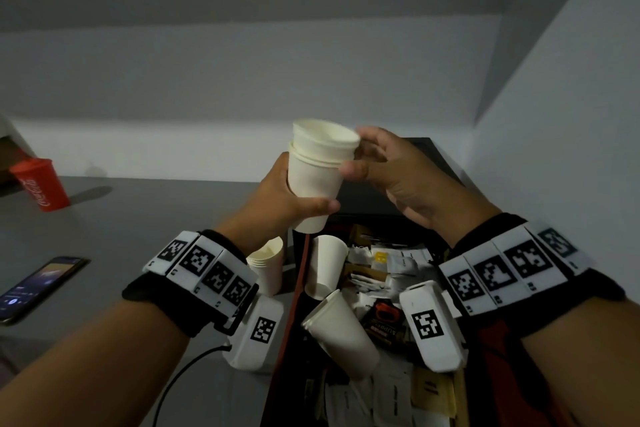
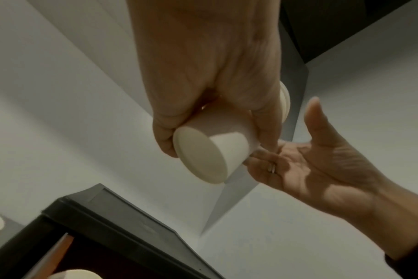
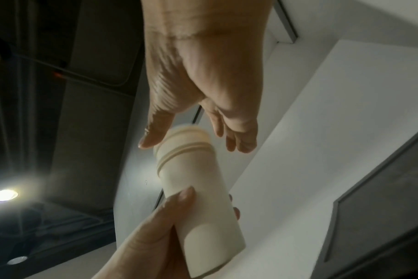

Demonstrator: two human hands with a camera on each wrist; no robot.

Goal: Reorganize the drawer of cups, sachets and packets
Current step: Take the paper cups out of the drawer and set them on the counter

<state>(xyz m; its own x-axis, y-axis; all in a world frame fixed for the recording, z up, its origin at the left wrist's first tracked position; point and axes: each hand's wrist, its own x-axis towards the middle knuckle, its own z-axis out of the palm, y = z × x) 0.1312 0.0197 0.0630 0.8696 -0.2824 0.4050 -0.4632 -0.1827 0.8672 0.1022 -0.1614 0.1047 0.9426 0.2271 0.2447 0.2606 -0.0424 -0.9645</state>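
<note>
I hold nested cup stack (image 1: 317, 177) in L hand (image 1: 277, 198), fingers wrapped; R hand (image 1: 391, 177) spread at rims. Light, crushable paper: grip mid-wall gently.

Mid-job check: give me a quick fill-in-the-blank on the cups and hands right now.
1. The stack of white cups is gripped by the ____ hand.
2. The right hand has its fingers at the stack's ____ end.
3. The cup on the counter at far left is ____ in colour.
4. The phone lies on the ____, outside the drawer.

Missing words: left; rim; red; counter
</note>
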